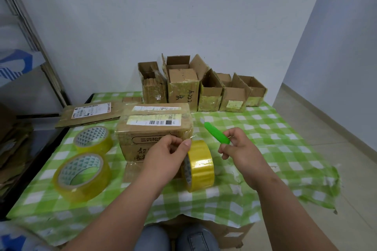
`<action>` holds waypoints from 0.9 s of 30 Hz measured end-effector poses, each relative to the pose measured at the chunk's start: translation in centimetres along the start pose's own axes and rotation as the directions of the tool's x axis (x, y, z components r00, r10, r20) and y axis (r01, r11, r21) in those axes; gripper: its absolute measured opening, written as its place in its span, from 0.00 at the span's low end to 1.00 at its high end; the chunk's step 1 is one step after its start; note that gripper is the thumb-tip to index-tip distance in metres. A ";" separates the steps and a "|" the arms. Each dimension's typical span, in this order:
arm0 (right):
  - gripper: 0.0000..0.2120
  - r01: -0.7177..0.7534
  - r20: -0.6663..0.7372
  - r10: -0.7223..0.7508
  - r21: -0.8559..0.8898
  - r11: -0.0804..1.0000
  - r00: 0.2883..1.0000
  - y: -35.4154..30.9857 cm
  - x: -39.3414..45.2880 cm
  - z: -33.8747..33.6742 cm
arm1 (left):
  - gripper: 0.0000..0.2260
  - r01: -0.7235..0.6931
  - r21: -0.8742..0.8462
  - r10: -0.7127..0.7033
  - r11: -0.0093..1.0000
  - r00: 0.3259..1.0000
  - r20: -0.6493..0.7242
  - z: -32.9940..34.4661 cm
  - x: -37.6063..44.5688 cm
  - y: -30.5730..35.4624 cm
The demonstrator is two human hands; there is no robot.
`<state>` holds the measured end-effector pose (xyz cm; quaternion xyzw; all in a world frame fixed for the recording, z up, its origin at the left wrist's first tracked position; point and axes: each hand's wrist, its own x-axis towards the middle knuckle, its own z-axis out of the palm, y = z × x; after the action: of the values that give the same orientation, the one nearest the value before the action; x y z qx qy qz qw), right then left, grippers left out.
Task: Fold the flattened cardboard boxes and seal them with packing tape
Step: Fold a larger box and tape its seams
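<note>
The left hand (165, 155) pinches a tape strip against the closed box (153, 126) at the counter's (265, 128) centre, the roll (201, 166) standing just at its 4 o'clock. The right hand (238, 149) grips a green cutter (217, 133). Open boxes (204, 87) line 12 o'clock.

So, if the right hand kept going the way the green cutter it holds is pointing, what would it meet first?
Probably the closed labelled cardboard box: the right hand aims the green plastic utility cutter up-left toward that box's right end, near the stretched tape. Depth is unclear, so it might pass just behind that corner.
</note>
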<state>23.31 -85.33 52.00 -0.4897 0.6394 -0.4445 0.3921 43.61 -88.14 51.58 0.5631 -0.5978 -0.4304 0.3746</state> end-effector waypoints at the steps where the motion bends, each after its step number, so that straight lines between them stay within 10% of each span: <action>1: 0.11 0.003 0.003 -0.003 -0.008 1.000 1.000 -0.1 -0.1 0.0 | 0.11 0.032 -0.063 -0.031 0.997 0.999 0.017 0.1 0.0 0.0; 27: 0.10 0.189 0.101 -0.159 -0.545 0.817 0.982 -4.3 1.0 -0.3 | 0.08 0.158 -0.415 -0.106 0.896 0.984 0.145 0.6 0.4 -0.1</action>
<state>23.98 -86.76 56.12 -0.6494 0.6827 -0.2624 0.2082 43.10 -88.47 51.23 0.4805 -0.4712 -0.6074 0.4220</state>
